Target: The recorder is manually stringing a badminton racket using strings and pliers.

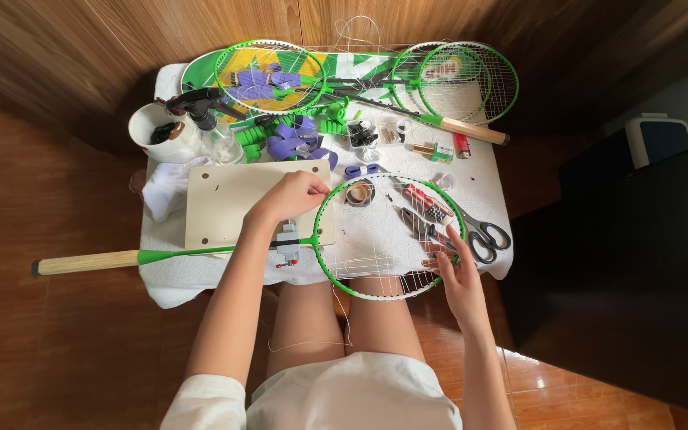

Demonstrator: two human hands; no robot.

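Short white fabric sleeve (201, 402) on left upper arm; forearms bare. White garment covers the lap beside that sleeve. Both hands ungloved, no rings or watch visible.

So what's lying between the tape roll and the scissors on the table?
In the head view, red-handled pliers lie between the tape roll and the scissors, seen through the green racket's strings.

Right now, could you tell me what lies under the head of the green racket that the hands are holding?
Through the green racket's partly strung head show a tape roll, red-handled pliers and the white towel. The right hand covers whatever lies below the frame's right edge.
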